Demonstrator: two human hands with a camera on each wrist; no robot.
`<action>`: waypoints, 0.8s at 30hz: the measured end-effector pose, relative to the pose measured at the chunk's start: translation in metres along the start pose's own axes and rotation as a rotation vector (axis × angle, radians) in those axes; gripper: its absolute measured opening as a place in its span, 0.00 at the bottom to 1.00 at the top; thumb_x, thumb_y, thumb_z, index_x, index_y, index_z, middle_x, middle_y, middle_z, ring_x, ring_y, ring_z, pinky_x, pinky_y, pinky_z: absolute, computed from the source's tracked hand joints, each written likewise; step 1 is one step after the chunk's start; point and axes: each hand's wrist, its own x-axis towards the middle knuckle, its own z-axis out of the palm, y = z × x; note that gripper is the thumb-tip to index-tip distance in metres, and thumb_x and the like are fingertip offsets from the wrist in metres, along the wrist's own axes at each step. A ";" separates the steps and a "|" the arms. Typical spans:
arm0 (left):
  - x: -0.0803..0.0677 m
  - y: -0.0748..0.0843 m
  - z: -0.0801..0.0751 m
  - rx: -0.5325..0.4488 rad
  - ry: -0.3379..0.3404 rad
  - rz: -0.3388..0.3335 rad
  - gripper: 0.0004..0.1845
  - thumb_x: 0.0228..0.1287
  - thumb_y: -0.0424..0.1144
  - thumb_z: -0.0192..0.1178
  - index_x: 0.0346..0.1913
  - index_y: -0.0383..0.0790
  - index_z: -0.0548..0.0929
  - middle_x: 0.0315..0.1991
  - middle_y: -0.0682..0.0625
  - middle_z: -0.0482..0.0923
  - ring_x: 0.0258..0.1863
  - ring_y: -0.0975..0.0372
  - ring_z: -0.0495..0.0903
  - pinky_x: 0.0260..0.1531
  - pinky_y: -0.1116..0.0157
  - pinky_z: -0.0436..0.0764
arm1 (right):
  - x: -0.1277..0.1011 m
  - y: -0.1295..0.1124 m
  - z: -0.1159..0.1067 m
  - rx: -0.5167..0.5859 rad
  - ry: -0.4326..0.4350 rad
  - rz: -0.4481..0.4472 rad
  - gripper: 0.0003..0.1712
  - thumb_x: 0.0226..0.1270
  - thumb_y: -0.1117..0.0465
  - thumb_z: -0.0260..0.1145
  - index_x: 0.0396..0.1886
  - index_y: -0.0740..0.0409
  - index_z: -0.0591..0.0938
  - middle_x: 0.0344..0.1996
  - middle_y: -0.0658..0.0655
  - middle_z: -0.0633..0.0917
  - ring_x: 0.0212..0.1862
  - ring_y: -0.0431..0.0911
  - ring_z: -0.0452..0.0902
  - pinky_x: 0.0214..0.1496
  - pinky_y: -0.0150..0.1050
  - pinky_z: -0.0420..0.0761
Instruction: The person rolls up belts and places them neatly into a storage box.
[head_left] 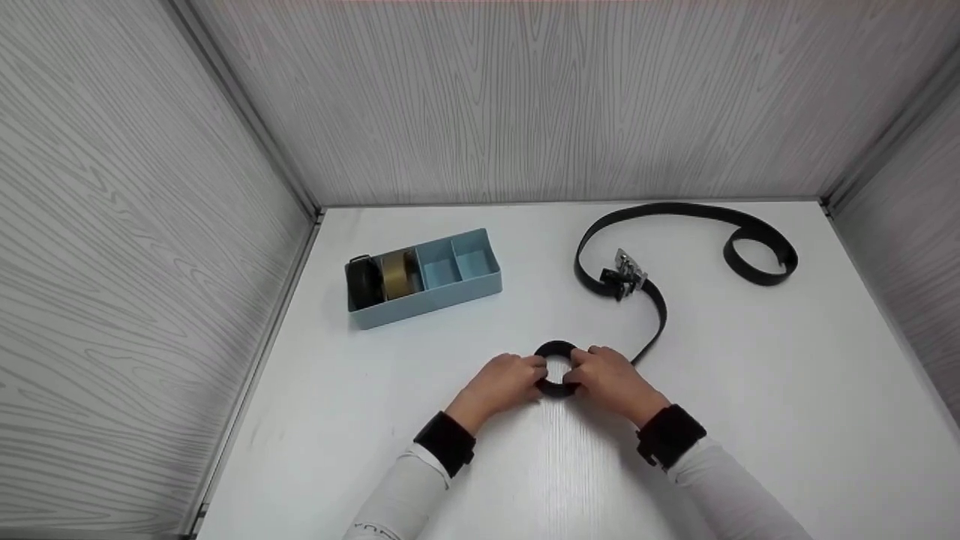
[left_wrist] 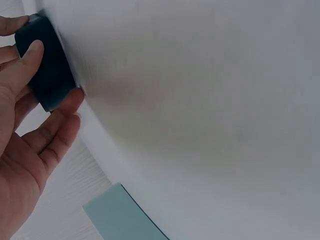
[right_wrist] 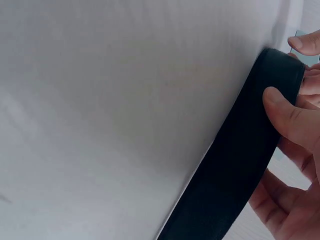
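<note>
On the table in front of me, both hands grip a black belt [head_left: 556,348] that is rolled into a ring standing on its edge. My left hand [head_left: 506,381] pinches the ring's left side, the thumb on the outer face in the left wrist view. Opposite it, my right hand [head_left: 611,381] holds the right side, its thumb flat on the strap [right_wrist: 240,130] in the right wrist view. From under the right hand the strap runs up to a silver metal buckle [head_left: 628,267]. More black strap [head_left: 667,209] curves from the buckle area to a loose curl; whether it is one belt or two, I cannot tell.
A light blue divided box [head_left: 427,301] stands at the back left. Its left compartments hold a rolled black belt [head_left: 365,283] and a rolled tan belt [head_left: 396,276]. Wood-grain walls [head_left: 480,97] enclose the white table [head_left: 322,420] at the back and sides.
</note>
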 end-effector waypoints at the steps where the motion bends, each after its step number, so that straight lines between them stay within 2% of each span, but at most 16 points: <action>1: 0.000 0.002 0.000 0.024 0.006 0.001 0.13 0.55 0.47 0.72 0.38 0.45 0.86 0.43 0.56 0.80 0.33 0.62 0.82 0.35 0.64 0.78 | 0.000 -0.002 0.000 -0.009 0.008 0.006 0.13 0.40 0.67 0.78 0.26 0.46 0.88 0.26 0.51 0.74 0.24 0.50 0.68 0.26 0.42 0.68; 5: -0.001 0.010 -0.002 0.125 0.036 0.026 0.12 0.55 0.47 0.71 0.39 0.47 0.86 0.39 0.56 0.80 0.30 0.62 0.82 0.31 0.64 0.78 | -0.001 -0.007 0.000 -0.028 0.028 0.040 0.12 0.42 0.65 0.79 0.28 0.47 0.88 0.27 0.55 0.77 0.23 0.52 0.70 0.26 0.45 0.72; 10: 0.003 0.017 0.000 0.207 0.056 0.048 0.05 0.62 0.41 0.65 0.39 0.48 0.87 0.36 0.55 0.80 0.30 0.63 0.80 0.30 0.66 0.76 | -0.001 -0.010 0.001 -0.069 -0.011 0.079 0.12 0.43 0.65 0.79 0.28 0.50 0.86 0.26 0.56 0.75 0.23 0.52 0.70 0.24 0.43 0.72; 12: 0.006 0.016 0.002 0.202 0.062 0.042 0.05 0.64 0.37 0.63 0.38 0.48 0.88 0.36 0.55 0.81 0.30 0.64 0.79 0.30 0.67 0.76 | -0.001 -0.010 0.000 -0.069 -0.033 0.081 0.12 0.44 0.66 0.79 0.28 0.51 0.85 0.26 0.56 0.74 0.23 0.52 0.70 0.24 0.43 0.72; 15: 0.009 0.015 0.003 0.151 0.053 0.032 0.07 0.64 0.33 0.61 0.37 0.47 0.88 0.36 0.54 0.81 0.30 0.63 0.77 0.32 0.67 0.76 | -0.002 -0.007 -0.004 -0.007 -0.075 0.079 0.11 0.45 0.66 0.78 0.29 0.51 0.86 0.29 0.53 0.75 0.25 0.51 0.71 0.27 0.43 0.73; 20: 0.013 0.014 -0.002 0.125 0.026 0.031 0.07 0.64 0.32 0.61 0.35 0.46 0.88 0.35 0.54 0.81 0.28 0.63 0.76 0.31 0.67 0.75 | -0.006 0.002 -0.012 0.134 -0.145 0.103 0.14 0.44 0.64 0.80 0.33 0.50 0.88 0.34 0.49 0.77 0.31 0.47 0.74 0.33 0.41 0.74; 24: 0.014 0.015 -0.006 0.133 0.003 0.020 0.07 0.63 0.32 0.61 0.31 0.46 0.86 0.32 0.55 0.80 0.26 0.61 0.75 0.29 0.66 0.75 | -0.006 0.004 -0.013 0.151 -0.151 0.083 0.12 0.44 0.63 0.79 0.32 0.48 0.89 0.31 0.49 0.77 0.31 0.46 0.73 0.33 0.41 0.74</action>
